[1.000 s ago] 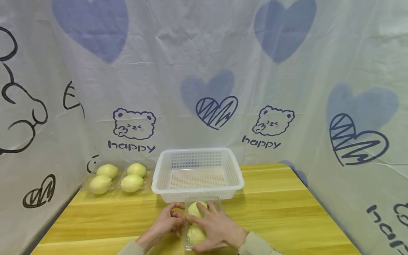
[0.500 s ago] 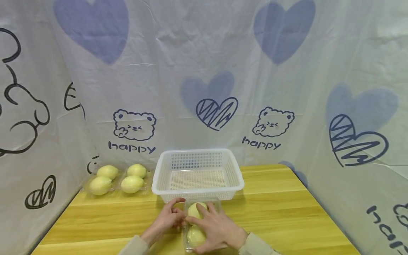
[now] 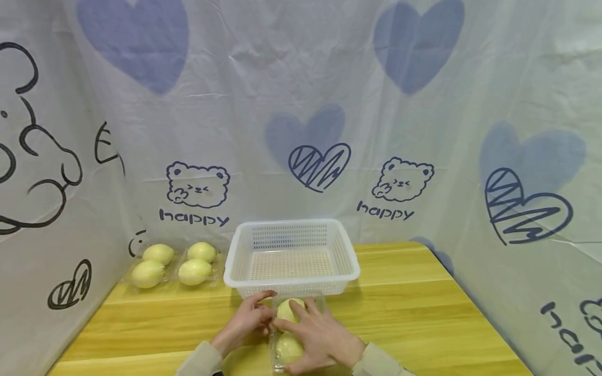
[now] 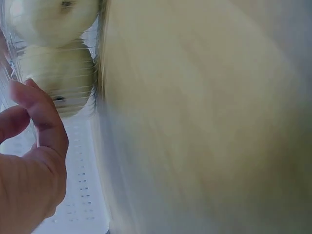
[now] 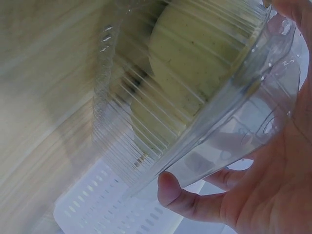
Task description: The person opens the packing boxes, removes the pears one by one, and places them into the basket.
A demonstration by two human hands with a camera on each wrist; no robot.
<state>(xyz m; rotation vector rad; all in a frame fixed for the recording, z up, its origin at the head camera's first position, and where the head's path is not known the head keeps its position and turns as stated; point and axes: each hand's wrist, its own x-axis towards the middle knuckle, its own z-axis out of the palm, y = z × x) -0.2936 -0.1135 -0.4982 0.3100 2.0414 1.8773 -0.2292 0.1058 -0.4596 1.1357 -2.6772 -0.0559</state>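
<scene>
A clear plastic clamshell box (image 3: 282, 363) with two pale yellow round fruits (image 3: 289, 349) stands on the table, just in front of the white basket. My left hand (image 3: 249, 321) is at its left side, thumb and bent fingers pinching the edge. In the left wrist view these fingertips (image 4: 20, 92) sit close by the ribbed wall. My right hand (image 3: 322, 334) lies spread over the top, fingers splayed across the lid and covering part of the fruit. The right wrist view shows the lid (image 5: 234, 131) slanting over the ribbed base, with fingers at its edge.
A white perforated basket (image 3: 291, 286) stands behind the box, with no fruit in it. Two more clear boxes of the same fruit (image 3: 148, 274) (image 3: 195, 271) sit side by side at the back left. A printed cloth (image 3: 301, 78) encloses the wooden table (image 3: 400, 313).
My left hand has shifted slightly up along the box's left edge, its index finger stretching toward the far corner. The box and my right hand have hardly moved.
</scene>
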